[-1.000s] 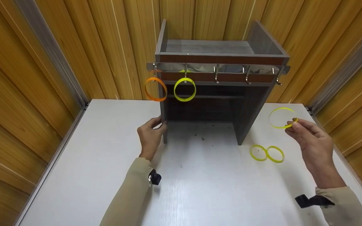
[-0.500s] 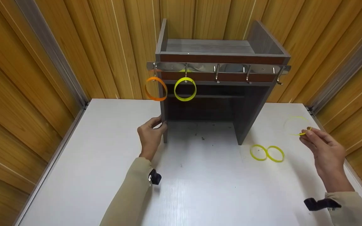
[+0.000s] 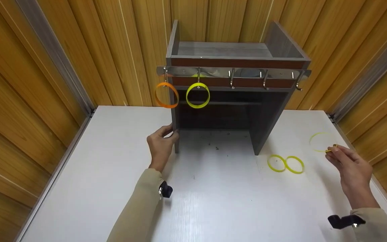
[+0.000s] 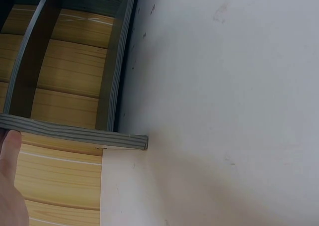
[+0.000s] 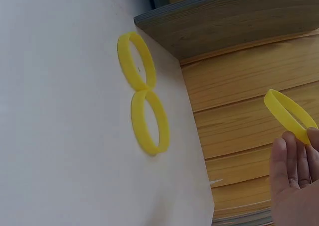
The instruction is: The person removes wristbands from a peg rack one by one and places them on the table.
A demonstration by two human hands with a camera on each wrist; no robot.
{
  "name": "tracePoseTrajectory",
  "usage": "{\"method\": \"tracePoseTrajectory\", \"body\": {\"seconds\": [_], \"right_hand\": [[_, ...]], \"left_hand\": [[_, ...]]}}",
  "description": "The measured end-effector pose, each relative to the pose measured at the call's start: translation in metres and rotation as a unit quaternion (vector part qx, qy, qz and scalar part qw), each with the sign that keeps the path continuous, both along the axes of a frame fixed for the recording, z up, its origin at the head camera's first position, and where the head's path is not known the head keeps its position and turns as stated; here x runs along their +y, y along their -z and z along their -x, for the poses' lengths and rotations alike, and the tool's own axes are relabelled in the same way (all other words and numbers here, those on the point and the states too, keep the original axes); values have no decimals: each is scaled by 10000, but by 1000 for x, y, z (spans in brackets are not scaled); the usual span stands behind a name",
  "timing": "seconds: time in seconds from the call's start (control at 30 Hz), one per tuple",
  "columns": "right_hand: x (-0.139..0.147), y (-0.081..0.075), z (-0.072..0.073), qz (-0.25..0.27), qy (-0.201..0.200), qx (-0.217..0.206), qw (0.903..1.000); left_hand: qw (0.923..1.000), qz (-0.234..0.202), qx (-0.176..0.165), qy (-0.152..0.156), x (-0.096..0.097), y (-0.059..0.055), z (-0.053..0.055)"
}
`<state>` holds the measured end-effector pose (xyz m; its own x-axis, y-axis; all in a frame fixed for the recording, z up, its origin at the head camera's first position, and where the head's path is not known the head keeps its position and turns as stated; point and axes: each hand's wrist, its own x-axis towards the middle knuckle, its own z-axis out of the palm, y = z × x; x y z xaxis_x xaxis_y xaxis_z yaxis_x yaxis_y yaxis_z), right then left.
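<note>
My right hand (image 3: 353, 173) pinches a yellow wristband (image 5: 280, 114) between thumb and fingers, held in the air near the table's right side. Below and left of it, two yellow wristbands lie side by side with rims meeting, the left one (image 3: 270, 164) and the right one (image 3: 302, 167). At the grey shelf unit (image 3: 270, 107), my left hand (image 3: 160, 144) grips the left side panel, thumb at its front edge. Across the unit's front runs a metal hook rail (image 3: 213, 72). An orange wristband (image 3: 167, 106) hangs on its leftmost hook, and a yellow wristband (image 3: 198, 106) on the second.
The unit stands at the back of a white table (image 3: 213, 201), with dark specks on the surface beneath it. Wood-patterned walls (image 3: 123, 50) enclose the back and both sides. Three hooks on the right of the rail, such as the middle hook (image 3: 232, 80), carry no band.
My right hand has moved right and nearer to me with its yellow wristband, slowing in the last half second. The left hand keeps its place on the panel, and the other bands stay put.
</note>
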<state>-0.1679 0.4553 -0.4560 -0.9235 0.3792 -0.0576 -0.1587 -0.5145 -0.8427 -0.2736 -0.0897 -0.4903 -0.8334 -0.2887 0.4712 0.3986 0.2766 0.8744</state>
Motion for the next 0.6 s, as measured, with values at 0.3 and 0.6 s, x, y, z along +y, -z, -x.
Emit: {"method": "tracePoseTrajectory", "body": {"seconds": [0.3, 0.6], "right_hand": [[11, 14, -1, 23, 132, -179, 9997], [20, 30, -2, -212, 201, -467, 9985]], "left_hand": [[9999, 4, 123, 18, 0, 2, 1], [9999, -2, 160, 9, 0, 2, 0]]}}
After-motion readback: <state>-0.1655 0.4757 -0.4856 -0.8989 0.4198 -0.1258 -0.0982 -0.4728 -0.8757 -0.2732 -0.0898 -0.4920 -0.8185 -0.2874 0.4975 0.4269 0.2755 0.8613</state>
